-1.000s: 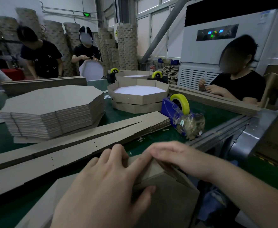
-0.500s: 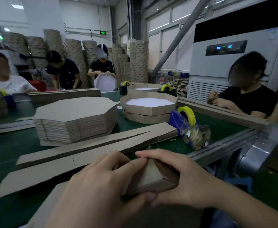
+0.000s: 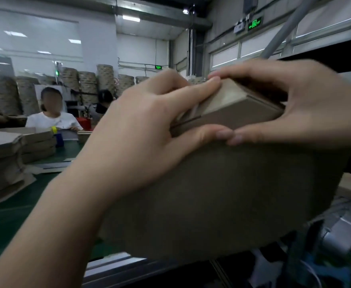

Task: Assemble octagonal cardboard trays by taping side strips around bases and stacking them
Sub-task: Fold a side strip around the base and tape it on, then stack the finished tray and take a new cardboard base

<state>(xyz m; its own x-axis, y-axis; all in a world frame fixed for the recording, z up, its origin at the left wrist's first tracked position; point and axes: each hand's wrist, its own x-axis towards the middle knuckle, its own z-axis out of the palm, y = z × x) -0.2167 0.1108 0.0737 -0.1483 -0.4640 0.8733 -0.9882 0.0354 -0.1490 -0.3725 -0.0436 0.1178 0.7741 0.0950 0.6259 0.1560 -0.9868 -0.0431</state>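
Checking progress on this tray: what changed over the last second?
The left hand and right hand lifted the cardboard tray up close to the camera. Both still pinch its folded corner, as before.

Cardboard tray: brown paperboard, matt, smooth face. Side strip: same matt brown board. Left of the tray, table top: green, smooth, low sheen. Cardboard stack there has rough layered edges. Below the tray, metal rail: pale, glossy.
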